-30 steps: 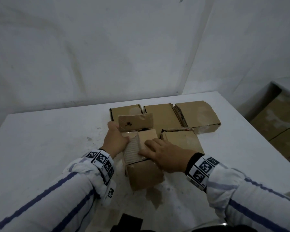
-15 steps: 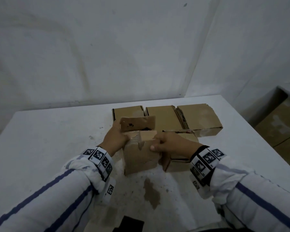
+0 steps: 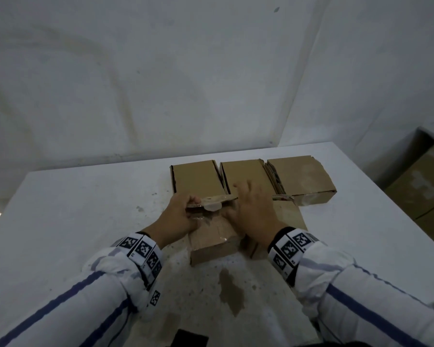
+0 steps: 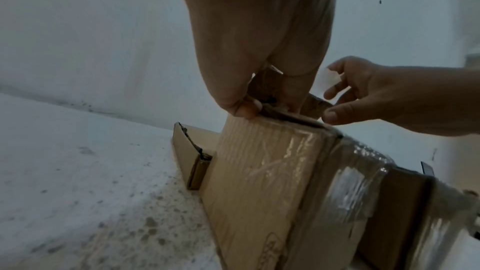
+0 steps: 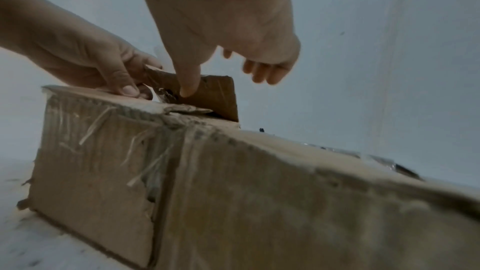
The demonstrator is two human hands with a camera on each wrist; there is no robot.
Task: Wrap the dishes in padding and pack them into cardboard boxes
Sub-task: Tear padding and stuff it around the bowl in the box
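Note:
A small taped cardboard box sits on the white table in front of me. Its far flap leans low over the top. My left hand pinches the flap's left end at the box's far left corner. My right hand lies over the flap's right end with its fingers spread; its thumb presses the flap's inner face. No dish or padding shows; the box's inside is hidden.
Three closed boxes stand in a row behind. Another box lies against the right side of the one I hold. A brown stain marks the table near me. Large cartons stand off the table's right edge.
The far flap, upright a second ago, has come down towards the box's top. My right hand left the box's top and side and now reaches over the flap. My left hand stays at the far left corner.

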